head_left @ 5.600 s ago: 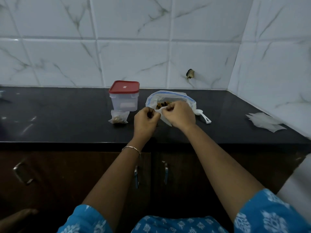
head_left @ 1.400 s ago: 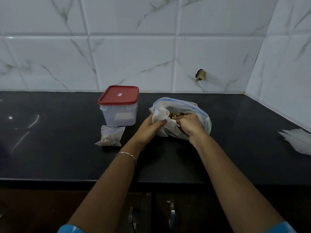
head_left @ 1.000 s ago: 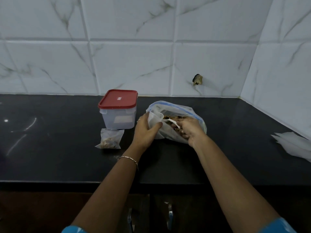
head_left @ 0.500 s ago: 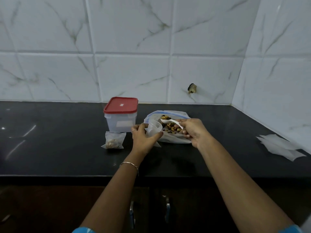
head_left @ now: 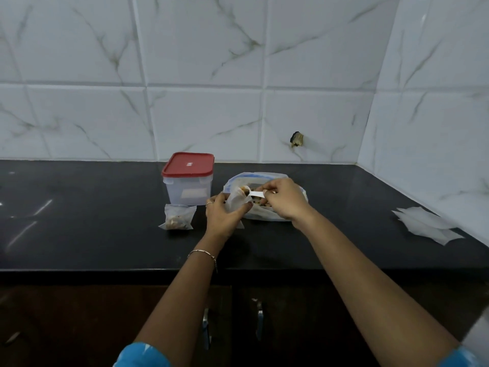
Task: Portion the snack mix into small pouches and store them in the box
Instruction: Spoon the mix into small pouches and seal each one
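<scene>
My left hand [head_left: 222, 217] grips a small clear pouch [head_left: 237, 201] held open in front of the large snack-mix bag [head_left: 275, 214] on the black counter. My right hand [head_left: 284, 200] pinches the handle of a white scoop [head_left: 254, 193]; its bowl, with snack mix in it, sits at the pouch's mouth. A filled small pouch [head_left: 177, 217] lies to the left. Behind it stands the clear box with a red lid [head_left: 188, 178], lid on.
A pile of empty clear pouches [head_left: 426, 225] lies at the counter's right end near the side wall. The black counter [head_left: 92, 221] runs to tiled walls at the back and right. Cabinet doors with handles [head_left: 259, 320] are below the front edge.
My right hand has lifted the loaded scoop out of the large bag and brought it left to the mouth of the small pouch. My left hand has raised the pouch slightly.
</scene>
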`<state>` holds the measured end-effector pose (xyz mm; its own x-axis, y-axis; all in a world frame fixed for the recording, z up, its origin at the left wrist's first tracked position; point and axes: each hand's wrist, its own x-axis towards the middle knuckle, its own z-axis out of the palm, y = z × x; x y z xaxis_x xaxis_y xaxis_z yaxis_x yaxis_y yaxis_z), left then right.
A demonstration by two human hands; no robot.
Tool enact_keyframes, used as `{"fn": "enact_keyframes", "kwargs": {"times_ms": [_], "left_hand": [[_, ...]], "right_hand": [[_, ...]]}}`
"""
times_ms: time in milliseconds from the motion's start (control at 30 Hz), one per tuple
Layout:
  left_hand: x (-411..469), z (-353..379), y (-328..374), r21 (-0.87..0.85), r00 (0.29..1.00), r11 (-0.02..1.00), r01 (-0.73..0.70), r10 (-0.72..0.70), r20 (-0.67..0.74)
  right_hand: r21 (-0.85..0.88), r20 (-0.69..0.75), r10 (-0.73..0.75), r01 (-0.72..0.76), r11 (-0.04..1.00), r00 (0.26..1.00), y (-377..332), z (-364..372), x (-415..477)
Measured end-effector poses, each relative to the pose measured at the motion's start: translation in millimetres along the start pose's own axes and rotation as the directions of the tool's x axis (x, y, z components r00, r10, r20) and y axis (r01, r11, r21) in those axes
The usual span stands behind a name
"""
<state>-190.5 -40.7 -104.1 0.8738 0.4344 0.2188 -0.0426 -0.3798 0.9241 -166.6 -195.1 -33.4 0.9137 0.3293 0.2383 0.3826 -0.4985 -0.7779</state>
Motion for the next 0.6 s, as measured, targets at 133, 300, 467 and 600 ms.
{"fn": "enact_keyframes", "kwargs": {"times_ms": [133, 300, 467, 600], "left_hand": [[-1.7, -1.3, 0.6, -0.039, 1.000, 0.999, 0.017, -0.018, -0.022], [-0.7, -3.3, -1.8, -0.134, 0.999, 0.991, 0.014, -0.019, -0.040], [-1.5, -3.5, 1.2, -0.189, 1.000, 0.982, -0.002, -0.004, -0.029], [1.8, -1.9, -2.7, -0.178, 0.999, 0.984, 0.006, -0.013, -0.034]], "right_hand": [[-0.429, -0.022, -0.356, 0.313, 0.847, 0.934, -4.2, 8.0, -9.0], [-0.564, 0.035, -0.546, 0.467, 0.681, 0.837, -6.8, 7.3, -11.7], [-0.548, -0.037, -0.565, 0.456, 0.701, 0.824, -2.2, 0.4, -11.0], [-0.294, -0.201, -0.407, 0.341, 0.893, 0.891, 1.5, -0.5, -8.9]]}}
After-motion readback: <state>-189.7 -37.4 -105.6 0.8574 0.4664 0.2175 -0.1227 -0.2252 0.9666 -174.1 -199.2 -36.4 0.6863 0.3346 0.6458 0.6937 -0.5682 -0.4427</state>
